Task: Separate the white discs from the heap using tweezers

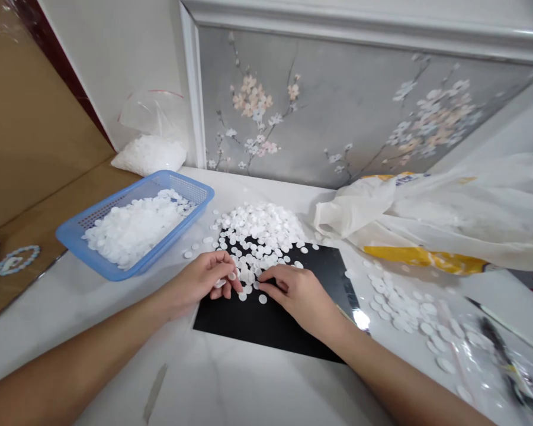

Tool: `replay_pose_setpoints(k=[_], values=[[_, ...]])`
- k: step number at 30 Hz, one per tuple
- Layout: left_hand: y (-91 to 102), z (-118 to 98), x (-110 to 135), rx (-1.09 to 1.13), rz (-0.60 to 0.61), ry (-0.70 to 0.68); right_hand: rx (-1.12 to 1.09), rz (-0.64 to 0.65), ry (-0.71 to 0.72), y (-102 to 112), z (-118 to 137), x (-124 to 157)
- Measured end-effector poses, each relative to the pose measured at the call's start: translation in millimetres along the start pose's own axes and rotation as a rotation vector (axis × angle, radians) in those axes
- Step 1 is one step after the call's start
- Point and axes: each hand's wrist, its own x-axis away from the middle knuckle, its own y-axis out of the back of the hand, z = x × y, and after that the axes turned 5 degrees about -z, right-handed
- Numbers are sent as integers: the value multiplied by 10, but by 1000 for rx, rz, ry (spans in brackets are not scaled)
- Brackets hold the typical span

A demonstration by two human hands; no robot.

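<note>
Picking slowly helps: the left hand [207, 275] curls its fingers around a few thin, round, white discs [221, 283]; more lie heaped on the flat black sheet [266, 325]. I can't tell if the right hand's [301, 294] fingers pinch one.

A black sheet [244, 322] lies on the table [213, 381]. Around it: blue basket [157, 251] at ten o'clock, bag [444, 207] at two, discs [400, 307] at three.

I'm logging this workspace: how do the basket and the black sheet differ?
The basket is blue, while the sheet is black. The basket has raised, partly meshed walls; the sheet lies flat. The basket's discs sit within its rim, whereas discs spread past the sheet's far edge. Both bear white discs.
</note>
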Motion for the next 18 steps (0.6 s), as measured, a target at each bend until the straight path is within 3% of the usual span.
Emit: replay_pose_setpoints(k=[4,9,12,15,18], values=[[-3,-16,8,-100,-37,-37,57,13,10,-12,-13,3],[-49,29,31,-480,-87,-244,56,9,3,-7,-25,11],[-72,46,52,-589,-118,-295,32,2,0,-9,-26,10],[-73,20,67,-431,-94,-177,-54,-33,-32,43,-2,2],[-91,-38,93,-37,-1,55,-127,-75,-82,139,97,8]])
